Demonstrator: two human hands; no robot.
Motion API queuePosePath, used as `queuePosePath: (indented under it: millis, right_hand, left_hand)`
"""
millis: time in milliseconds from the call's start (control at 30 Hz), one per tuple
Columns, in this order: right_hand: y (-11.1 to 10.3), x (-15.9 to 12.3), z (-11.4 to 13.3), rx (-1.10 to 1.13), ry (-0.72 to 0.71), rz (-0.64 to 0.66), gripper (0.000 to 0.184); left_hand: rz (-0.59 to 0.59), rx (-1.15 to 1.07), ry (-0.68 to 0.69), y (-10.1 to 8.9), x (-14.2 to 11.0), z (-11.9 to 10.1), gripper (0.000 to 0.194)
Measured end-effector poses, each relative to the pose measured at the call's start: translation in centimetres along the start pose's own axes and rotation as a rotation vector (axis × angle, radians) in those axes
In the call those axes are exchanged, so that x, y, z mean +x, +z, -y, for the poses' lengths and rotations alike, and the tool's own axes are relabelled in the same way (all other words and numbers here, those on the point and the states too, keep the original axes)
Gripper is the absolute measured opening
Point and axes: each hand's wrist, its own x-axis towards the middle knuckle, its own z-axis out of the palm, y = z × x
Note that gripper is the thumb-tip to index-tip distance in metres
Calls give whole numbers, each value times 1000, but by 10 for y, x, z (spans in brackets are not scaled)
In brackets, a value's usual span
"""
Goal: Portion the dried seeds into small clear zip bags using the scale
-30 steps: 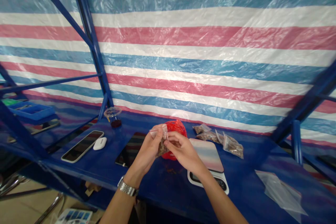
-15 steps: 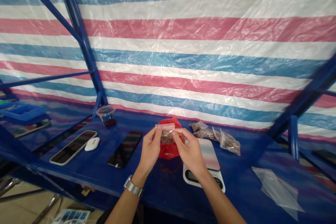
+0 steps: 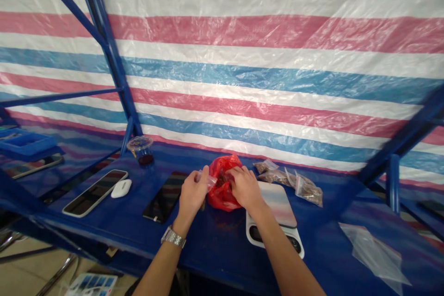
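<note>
A red plastic bag (image 3: pixel 225 196) stands with its mouth open on the blue table, some brown dried material showing inside. My left hand (image 3: pixel 194 190), with a metal watch on the wrist, is closed on a small clear zip bag (image 3: pixel 211 182) just left of the red bag. The fingers of my right hand (image 3: pixel 245 189) are curled down into the red bag's mouth, fingertips at the brown material; whether they pinch any is hidden. Under my right wrist lies a white kitchen scale (image 3: pixel 277 203) with nothing on its plate.
Several filled zip bags (image 3: pixel 308 190) lie behind the scale. Flat unfilled zip bags (image 3: pixel 376 252) are at the right. On the left are a dark phone (image 3: pixel 165 199), a white earphone case (image 3: pixel 121 188), another phone (image 3: pixel 95 193) and a plastic cup (image 3: pixel 141 150) holding dark liquid. Blue frame posts (image 3: pixel 120 74) flank the table.
Both hands held the zip bag together over the red bag. My right hand has let go and reached into the red bag; my left has drawn the zip bag to the left.
</note>
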Motion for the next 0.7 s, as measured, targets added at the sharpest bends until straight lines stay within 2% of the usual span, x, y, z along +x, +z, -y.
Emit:
queuePosePath:
  millis: [100,233,333,433,567,700]
  right_hand:
    - [-2,-5,-3,-44,-13,3,36]
    - [-8,-10,-3,-83,12,18,31]
    - [-11,-9,1,-12,103,-15,23]
    - [-10,-6,6,71,207,-25,24]
    - [-4,-4,9,26,231,41,20]
    - [-1,-5,11,-15,328,70,25]
  left_hand:
    - [23,72,38,7,0,2,39]
    - [92,129,51,14,-7,-1,36]
    - [132,175,52,14,-12,-4,27]
    - [172,216,68,12,-12,-4,22]
    - [181,207,92,13,-9,-1,11]
    - [178,179,115,16,-5,0,17]
